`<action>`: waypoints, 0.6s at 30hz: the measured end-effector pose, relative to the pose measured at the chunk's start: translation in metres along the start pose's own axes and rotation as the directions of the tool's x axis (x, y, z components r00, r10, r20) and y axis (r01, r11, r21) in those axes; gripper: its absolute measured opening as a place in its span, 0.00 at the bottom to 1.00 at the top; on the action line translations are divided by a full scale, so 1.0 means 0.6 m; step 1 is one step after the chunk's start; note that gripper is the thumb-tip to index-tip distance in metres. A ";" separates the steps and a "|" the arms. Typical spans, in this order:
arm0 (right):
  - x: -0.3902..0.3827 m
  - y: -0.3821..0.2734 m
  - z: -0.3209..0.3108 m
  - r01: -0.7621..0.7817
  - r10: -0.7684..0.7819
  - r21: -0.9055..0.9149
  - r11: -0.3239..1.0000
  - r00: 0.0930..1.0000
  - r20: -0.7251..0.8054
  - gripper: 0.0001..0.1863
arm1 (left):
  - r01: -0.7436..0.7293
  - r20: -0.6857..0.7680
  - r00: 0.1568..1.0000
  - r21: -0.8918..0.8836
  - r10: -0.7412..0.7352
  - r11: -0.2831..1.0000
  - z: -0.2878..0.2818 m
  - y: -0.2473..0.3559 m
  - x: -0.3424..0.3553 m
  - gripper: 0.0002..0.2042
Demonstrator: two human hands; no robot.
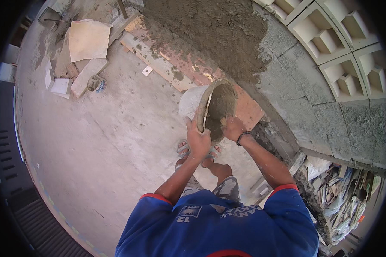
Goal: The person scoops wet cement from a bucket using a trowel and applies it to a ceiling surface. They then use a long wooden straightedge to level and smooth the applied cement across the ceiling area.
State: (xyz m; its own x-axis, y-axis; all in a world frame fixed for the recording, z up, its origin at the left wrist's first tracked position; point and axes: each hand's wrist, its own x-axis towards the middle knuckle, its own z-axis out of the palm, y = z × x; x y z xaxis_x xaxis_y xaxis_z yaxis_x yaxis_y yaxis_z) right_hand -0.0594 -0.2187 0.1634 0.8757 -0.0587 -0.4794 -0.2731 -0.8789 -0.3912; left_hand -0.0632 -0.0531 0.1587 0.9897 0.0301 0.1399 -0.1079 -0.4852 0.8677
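Note:
A pale grey bucket [192, 101] is tipped on its side, its mouth turned to the right. Wet grey mortar [222, 103] coats the inside. My left hand [199, 139] grips the near side of the bucket's rim, thumb over the edge. At the mouth, my right hand [233, 128] is closed on the short wooden handle of what looks like a trowel [223, 121]; its blade is hidden. A dark beaded bracelet [243, 137] circles my right wrist.
Mortar-spotted boards [188, 70] lie along the wall's foot. Fresh mortar [218, 34] covers part of the block wall [309, 85], beside patterned vent blocks [326, 40]. A small tub [97, 83] and a pale sheet [89, 40] are at left; scrap [347, 197] fills the lower right.

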 end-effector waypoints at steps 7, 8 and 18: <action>-0.022 -0.100 -0.061 0.294 -0.317 -0.258 0.920 0.947 -0.052 0.22 | 0.251 0.222 0.954 -0.218 -0.203 0.943 -0.091 0.043 0.102 0.28; -0.041 -0.103 -0.061 0.355 -0.376 -0.319 0.878 0.927 -0.003 0.22 | 0.207 0.211 0.964 -0.216 -0.161 0.954 -0.096 0.037 0.115 0.27; -0.025 -0.093 -0.180 0.206 -0.302 -0.589 0.782 0.951 -0.068 0.23 | 0.238 0.245 0.952 -0.218 -0.183 0.947 -0.143 0.053 0.148 0.27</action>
State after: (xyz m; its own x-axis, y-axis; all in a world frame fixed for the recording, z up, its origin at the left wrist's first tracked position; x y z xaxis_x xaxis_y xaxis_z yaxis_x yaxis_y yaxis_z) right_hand -0.0141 -0.2197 0.2772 0.9421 0.1771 -0.2846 0.2014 -0.9778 0.0581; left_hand 0.0130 0.0091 0.2398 0.9851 -0.0965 -0.1420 0.1126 -0.2615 0.9586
